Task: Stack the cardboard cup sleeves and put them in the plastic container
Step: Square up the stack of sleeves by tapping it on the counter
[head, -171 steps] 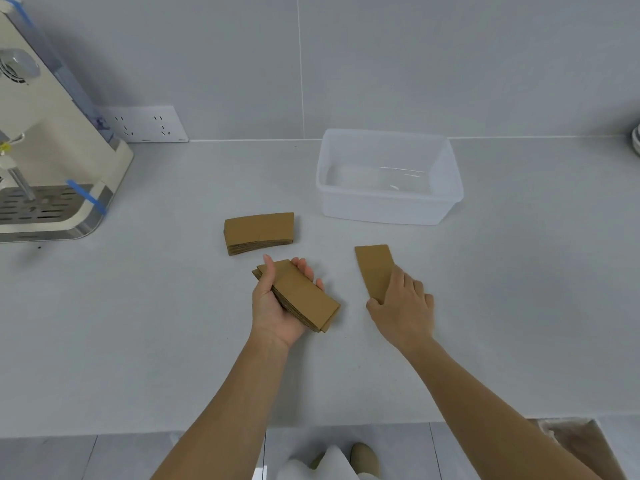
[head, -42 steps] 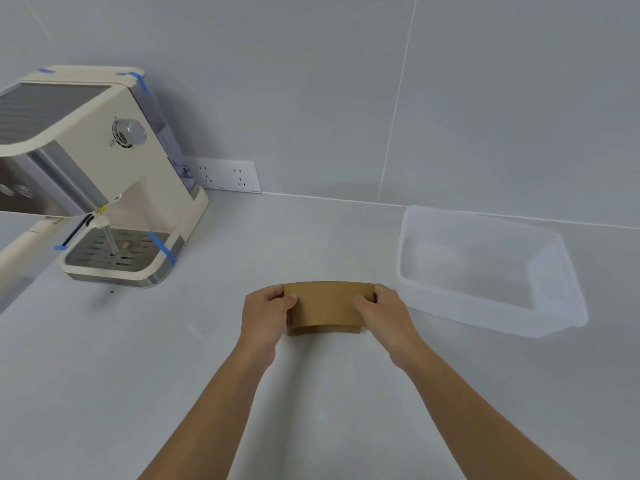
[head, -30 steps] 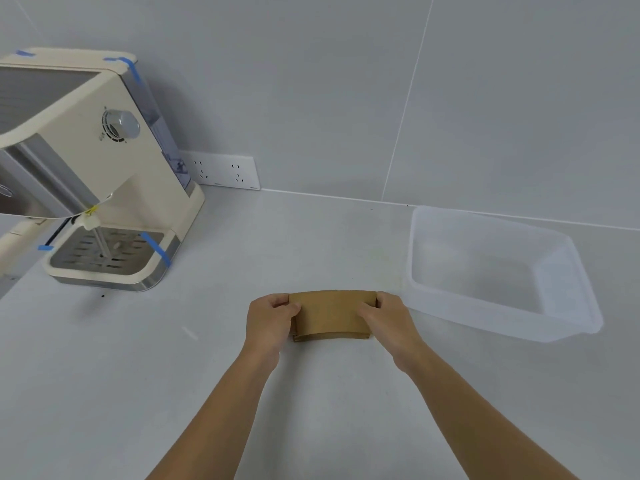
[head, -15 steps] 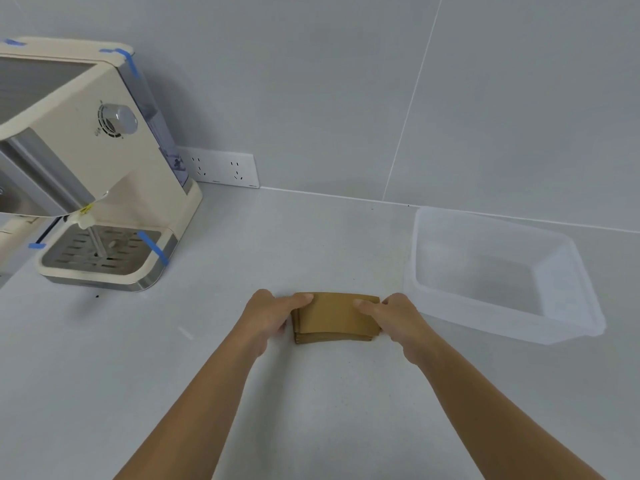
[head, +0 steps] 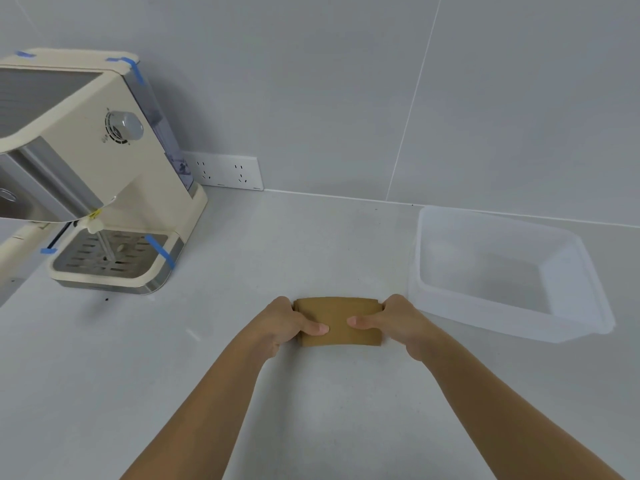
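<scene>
**Both hands clamped on the sleeve stack, tub sitting off to the right**

So the stack of flat brown cardboard cup sleeves (head: 337,320) is on the pale grey countertop (head: 311,410), pretty much dead centre and close to the person. It looks squared up, edges lined up, with the curved long edge facing the wall.

The left hand (head: 282,322) is curled around the stack's left end, thumb pressed flat on top and the other fingers wrapped around the side. The right hand (head: 398,322) mirrors it on the right end, thumb on top pointing inward. The two thumb tips nearly meet in the middle of the top sleeve. Can't tell if the stack is resting on the counter or lifted a hair off it.

Just to the right of the right hand is the clear rectangular plastic container (head: 585,313), open at the top, nothing visible inside.

Well off to the left there's a cream-coloured espresso machine (head: 104,168) with bits of blue tape on it, and a white wall socket strip (head: 227,171) right behind it on the grey wall.
</scene>
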The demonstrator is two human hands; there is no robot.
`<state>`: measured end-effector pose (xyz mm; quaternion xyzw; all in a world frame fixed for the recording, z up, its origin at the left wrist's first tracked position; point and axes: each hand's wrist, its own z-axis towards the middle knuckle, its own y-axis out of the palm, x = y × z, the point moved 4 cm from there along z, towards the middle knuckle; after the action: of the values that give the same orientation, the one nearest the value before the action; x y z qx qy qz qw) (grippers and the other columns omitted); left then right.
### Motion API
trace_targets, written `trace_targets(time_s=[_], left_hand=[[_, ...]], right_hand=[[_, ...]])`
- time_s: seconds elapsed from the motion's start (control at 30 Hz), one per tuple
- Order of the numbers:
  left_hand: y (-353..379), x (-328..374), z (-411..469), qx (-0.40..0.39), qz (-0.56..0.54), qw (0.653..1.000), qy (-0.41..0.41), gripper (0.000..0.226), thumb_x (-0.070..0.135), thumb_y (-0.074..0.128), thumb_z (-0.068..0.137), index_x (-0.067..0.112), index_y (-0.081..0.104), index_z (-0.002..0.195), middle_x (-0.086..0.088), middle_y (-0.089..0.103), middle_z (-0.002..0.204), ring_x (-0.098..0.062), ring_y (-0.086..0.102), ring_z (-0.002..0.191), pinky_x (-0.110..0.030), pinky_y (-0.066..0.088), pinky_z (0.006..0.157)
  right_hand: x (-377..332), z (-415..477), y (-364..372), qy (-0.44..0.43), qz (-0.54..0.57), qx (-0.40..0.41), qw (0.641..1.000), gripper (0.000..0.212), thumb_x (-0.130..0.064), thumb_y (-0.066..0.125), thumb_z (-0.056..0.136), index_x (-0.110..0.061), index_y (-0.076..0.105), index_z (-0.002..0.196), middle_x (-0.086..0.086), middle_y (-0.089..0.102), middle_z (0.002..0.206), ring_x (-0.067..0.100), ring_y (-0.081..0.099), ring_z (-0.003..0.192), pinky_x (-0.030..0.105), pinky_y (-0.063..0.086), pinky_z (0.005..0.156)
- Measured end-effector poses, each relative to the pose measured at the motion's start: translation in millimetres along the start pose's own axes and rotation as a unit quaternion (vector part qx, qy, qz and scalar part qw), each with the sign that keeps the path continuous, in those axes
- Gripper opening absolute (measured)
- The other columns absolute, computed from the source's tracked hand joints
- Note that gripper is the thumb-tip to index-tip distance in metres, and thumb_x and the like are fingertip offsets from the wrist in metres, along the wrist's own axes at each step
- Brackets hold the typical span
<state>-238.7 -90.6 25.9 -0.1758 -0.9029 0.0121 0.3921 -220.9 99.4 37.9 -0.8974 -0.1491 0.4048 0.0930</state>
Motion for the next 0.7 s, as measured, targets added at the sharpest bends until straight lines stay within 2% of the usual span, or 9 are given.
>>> trace_targets(time_s=[0.07,0.13,0.2,0.27,0.37,0.5,0.57,0.63,0.7], left_hand=[[4,-7,-2,-0.017,-0.024,0.999,0.017,0.067,0.01,0.085,0.052,0.004,0.055,0.111,-0.013,0.062,0.118,-0.026,0.059,0.106,-0.039,0.048,0.096],[9,-14,-6,-0.005,-0.022,0.999,0.038,0.066,0.009,0.083,0.056,0.01,0.047,0.111,-0.009,0.052,0.121,-0.025,0.054,0.109,-0.035,0.048,0.091],[15,-18,-12,0.005,-0.022,0.997,0.075,0.061,0.003,0.078,0.065,0.013,0.039,0.112,-0.006,0.045,0.118,-0.019,0.052,0.105,-0.025,0.049,0.079],[23,-21,-21,0.001,-0.035,0.992,0.121,0.059,-0.004,0.07,0.074,0.015,0.032,0.115,-0.002,0.047,0.113,-0.011,0.052,0.1,-0.017,0.048,0.07],[28,-31,-26,0.026,-0.046,0.981,0.189,0.061,-0.006,0.065,0.078,0.02,0.027,0.118,0.001,0.051,0.111,-0.012,0.053,0.103,-0.021,0.048,0.079],[34,-38,-31,0.044,-0.075,0.965,0.249,0.066,-0.01,0.063,0.078,0.033,0.029,0.115,0.007,0.051,0.111,-0.004,0.054,0.099,-0.018,0.05,0.076],[37,-36,-33,0.028,-0.111,0.96,0.254,0.067,0.001,0.067,0.077,0.034,0.03,0.121,0.008,0.051,0.111,-0.005,0.055,0.099,-0.019,0.049,0.077],[39,-33,-35,0.027,-0.164,0.955,0.246,0.061,0.021,0.068,0.073,0.03,0.034,0.123,0.008,0.053,0.109,-0.006,0.055,0.099,-0.019,0.047,0.076],[41,-31,-37,0.076,-0.194,0.95,0.231,0.036,0.033,0.065,0.079,0.028,0.044,0.108,0.008,0.055,0.101,-0.007,0.054,0.094,-0.019,0.043,0.074]], right_hand=[[4,-3,1,-0.006,0.015,-0.013,1.0,0.061,-0.029,0.083,0.063,-0.004,0.055,0.111,0.008,0.065,0.108,0.021,0.062,0.096,0.026,0.05,0.07],[9,-7,1,-0.023,0.025,-0.026,0.999,0.06,-0.025,0.083,0.062,-0.006,0.053,0.111,0.005,0.065,0.105,0.018,0.063,0.093,0.029,0.053,0.075],[15,-15,2,-0.046,0.027,-0.034,0.998,0.057,-0.019,0.081,0.066,-0.012,0.046,0.11,0.0,0.059,0.104,0.013,0.059,0.092,0.026,0.051,0.074],[21,-21,7,-0.078,0.032,-0.04,0.996,0.056,-0.015,0.078,0.07,-0.015,0.04,0.11,-0.002,0.054,0.103,0.01,0.056,0.091,0.023,0.048,0.07],[28,-26,15,-0.127,0.053,-0.013,0.99,0.052,-0.01,0.073,0.075,-0.015,0.036,0.111,-0.003,0.051,0.098,0.006,0.053,0.087,0.016,0.044,0.066],[35,-29,23,-0.165,0.112,0.018,0.98,0.059,0.001,0.069,0.075,-0.015,0.033,0.119,-0.007,0.049,0.101,0.002,0.051,0.092,0.012,0.047,0.068],[37,-29,25,-0.178,0.144,0.016,0.973,0.062,0.005,0.069,0.073,-0.016,0.036,0.121,-0.006,0.053,0.106,0.003,0.053,0.097,0.012,0.05,0.072],[41,-26,27,-0.173,0.171,0.025,0.97,0.063,0.006,0.07,0.071,-0.013,0.041,0.123,0.002,0.058,0.114,0.01,0.057,0.102,0.019,0.051,0.08],[45,-24,29,-0.17,0.188,0.034,0.967,0.062,0.007,0.071,0.07,-0.012,0.043,0.123,0.009,0.06,0.118,0.018,0.059,0.106,0.03,0.051,0.088]])
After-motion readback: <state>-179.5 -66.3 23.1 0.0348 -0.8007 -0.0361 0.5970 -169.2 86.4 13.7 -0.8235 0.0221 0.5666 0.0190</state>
